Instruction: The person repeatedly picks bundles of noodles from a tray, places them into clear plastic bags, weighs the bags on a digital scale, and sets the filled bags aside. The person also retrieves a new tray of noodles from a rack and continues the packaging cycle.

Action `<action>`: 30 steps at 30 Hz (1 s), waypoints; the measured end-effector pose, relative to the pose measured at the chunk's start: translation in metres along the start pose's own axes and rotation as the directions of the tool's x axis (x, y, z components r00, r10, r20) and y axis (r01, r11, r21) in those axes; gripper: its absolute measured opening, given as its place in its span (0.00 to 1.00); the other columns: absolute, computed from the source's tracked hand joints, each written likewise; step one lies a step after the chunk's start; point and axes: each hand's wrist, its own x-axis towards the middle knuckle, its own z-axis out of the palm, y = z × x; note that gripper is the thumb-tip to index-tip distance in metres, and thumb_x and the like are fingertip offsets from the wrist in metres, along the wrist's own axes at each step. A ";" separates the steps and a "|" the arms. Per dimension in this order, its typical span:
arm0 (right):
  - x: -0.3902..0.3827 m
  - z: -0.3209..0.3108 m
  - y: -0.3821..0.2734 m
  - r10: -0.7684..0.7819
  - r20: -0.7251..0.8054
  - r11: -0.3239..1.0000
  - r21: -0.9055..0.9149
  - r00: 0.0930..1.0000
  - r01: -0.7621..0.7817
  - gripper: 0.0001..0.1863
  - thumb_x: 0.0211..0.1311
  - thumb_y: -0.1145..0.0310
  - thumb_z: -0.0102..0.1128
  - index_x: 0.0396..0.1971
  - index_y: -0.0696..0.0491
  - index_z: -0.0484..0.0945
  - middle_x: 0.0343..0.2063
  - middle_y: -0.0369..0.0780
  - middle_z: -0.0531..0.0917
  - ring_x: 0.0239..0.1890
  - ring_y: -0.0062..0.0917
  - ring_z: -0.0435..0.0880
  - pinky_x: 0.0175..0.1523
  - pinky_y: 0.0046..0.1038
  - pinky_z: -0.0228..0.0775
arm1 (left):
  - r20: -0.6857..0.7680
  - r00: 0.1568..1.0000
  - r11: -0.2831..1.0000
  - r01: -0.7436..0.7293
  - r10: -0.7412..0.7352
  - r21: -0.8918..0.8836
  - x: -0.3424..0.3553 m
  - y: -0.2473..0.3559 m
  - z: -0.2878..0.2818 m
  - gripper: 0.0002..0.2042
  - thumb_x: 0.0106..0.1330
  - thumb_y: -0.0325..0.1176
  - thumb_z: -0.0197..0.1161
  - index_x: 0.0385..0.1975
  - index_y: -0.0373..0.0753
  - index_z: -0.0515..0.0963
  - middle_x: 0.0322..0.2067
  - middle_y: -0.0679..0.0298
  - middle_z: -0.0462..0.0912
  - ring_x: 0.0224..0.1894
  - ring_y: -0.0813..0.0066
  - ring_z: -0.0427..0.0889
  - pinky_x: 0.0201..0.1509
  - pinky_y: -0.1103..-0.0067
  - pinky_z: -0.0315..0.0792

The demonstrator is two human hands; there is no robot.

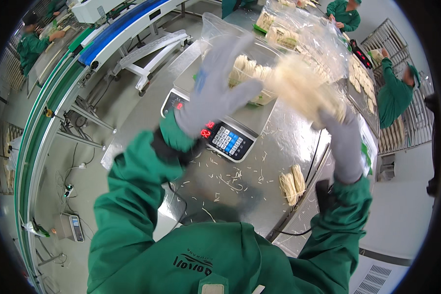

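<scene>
Grey gloves cover both hands. My left hand is raised over the scale, fingers stretched out and thumb apart, blurred by motion. Behind it, a clear plastic bag stands on the scale's metal pan with pale dried noodle bundles inside; whether the fingertips touch the bag, I cannot tell. To the right, my right hand grips a large bundle of pale dried noodles, smeared by motion and held above the table beside the bag. Two small noodle bundles lie on the metal table nearer to me.
Broken noodle bits litter the tabletop. Filled clear bags crowd the far end, and a tray of noodle bundles lies at the right. A blue conveyor runs at the left. Co-workers in green work at the far side and right. A black cable crosses the table edge.
</scene>
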 end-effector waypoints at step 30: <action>-0.062 0.032 0.030 -0.487 0.406 0.444 -0.647 0.773 0.620 0.15 0.58 0.76 0.54 0.47 0.57 0.71 0.37 0.37 0.74 0.34 0.22 0.73 0.37 0.22 0.64 | 0.455 0.890 0.999 -0.023 0.006 0.031 -0.012 0.122 0.001 0.14 0.62 0.33 0.56 0.47 0.37 0.72 0.33 0.55 0.80 0.36 0.60 0.82 0.38 0.71 0.75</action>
